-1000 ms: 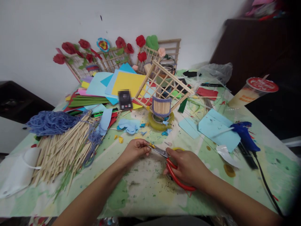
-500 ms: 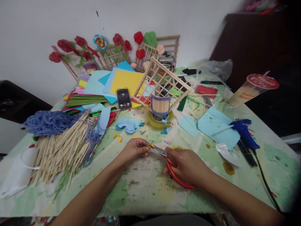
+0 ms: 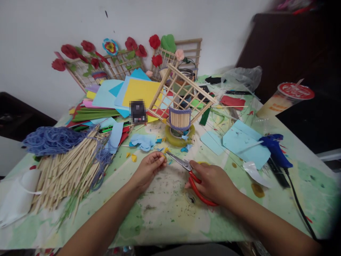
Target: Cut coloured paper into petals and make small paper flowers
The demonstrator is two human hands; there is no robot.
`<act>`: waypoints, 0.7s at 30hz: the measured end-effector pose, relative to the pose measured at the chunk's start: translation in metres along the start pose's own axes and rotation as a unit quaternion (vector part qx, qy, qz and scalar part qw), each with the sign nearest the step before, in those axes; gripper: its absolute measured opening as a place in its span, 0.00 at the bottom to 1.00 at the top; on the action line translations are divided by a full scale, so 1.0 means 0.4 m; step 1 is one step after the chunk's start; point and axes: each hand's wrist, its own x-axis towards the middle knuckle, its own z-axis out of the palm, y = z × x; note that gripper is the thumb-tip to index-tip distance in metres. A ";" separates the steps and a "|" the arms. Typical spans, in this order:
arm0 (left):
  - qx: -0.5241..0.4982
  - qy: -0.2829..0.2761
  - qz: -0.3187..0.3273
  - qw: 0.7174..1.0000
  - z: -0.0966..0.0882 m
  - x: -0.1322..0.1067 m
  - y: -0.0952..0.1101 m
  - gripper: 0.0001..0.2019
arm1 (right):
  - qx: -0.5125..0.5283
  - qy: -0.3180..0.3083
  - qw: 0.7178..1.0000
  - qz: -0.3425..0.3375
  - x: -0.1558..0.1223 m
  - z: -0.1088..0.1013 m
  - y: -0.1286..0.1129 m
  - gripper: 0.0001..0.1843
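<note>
My right hand [image 3: 214, 183] is wrapped round the red handles of a pair of scissors [image 3: 195, 181]. The blades point up and left and look closed or nearly so. My left hand [image 3: 150, 167] is closed in a pinch on a tiny piece of yellow paper [image 3: 163, 155], mostly covered by the fingertips. The scissor tips are just to the right of those fingers, near another yellow scrap [image 3: 166, 150]. Beyond the hands, a wooden stick lattice [image 3: 183, 87] with a small stick basket [image 3: 180, 118] leans above a yellowish tape roll [image 3: 170, 139].
Wooden sticks [image 3: 60, 177] and blue-purple yarn [image 3: 53, 140] lie at the left. Coloured paper sheets [image 3: 142, 92] are stacked behind. A blue glue gun [image 3: 278, 149] with a cord lies right, near light-blue paper [image 3: 243, 142]. A lidded drink cup [image 3: 279, 103] stands at the right edge.
The yellow paper lay across the scissor blades before; now the blades are clear of my left fingers. My left hand has shifted slightly left, and the scissor tips have swung up.
</note>
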 end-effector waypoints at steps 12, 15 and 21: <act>0.006 0.003 -0.008 1.000 0.010 -0.010 -0.003 0.11 | 0.008 0.014 1.000 -0.012 0.002 0.015 -0.002 0.32; 0.002 0.002 -0.004 1.000 0.007 -0.010 -0.003 0.11 | 0.008 0.018 1.000 -0.018 0.002 0.014 -0.002 0.33; 0.016 0.003 -0.019 1.000 0.002 -0.007 -0.005 0.13 | 0.000 0.027 0.999 -0.039 0.000 0.012 0.005 0.35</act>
